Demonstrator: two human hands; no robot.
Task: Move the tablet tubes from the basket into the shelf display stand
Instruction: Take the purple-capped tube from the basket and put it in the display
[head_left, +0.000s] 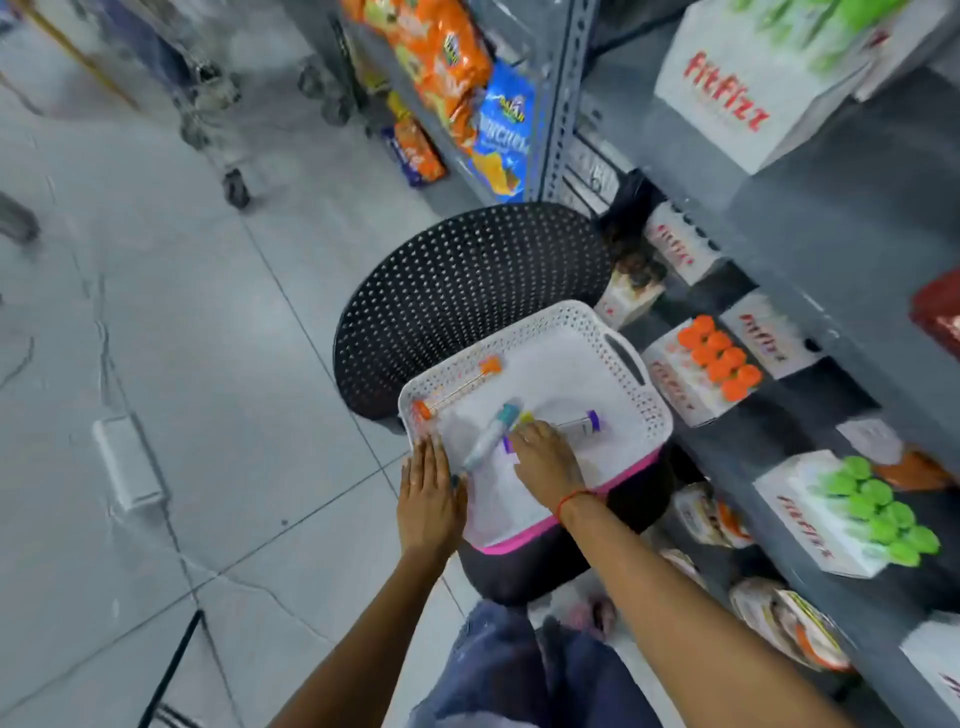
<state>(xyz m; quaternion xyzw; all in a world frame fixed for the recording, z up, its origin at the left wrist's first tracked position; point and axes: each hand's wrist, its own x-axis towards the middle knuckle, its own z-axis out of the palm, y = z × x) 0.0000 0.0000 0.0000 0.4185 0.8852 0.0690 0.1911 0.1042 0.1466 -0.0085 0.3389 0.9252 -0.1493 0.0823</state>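
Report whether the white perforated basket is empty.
Not empty: several tablet tubes lie flat in the white perforated basket.

Head view looks steeply down, close over basket (530, 332).

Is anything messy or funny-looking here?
A little. The tubes in the white basket lie jumbled at different angles, like the teal-capped tube. The basket sits on a black chair, not a counter. Nothing looks spilled or broken.

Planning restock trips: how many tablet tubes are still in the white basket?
5 seen: two orange-capped tubes by the far-left wall, a teal-capped tube mid-basket, a yellow-capped tube and a purple-capped tube at the right hand. The hands may hide more.
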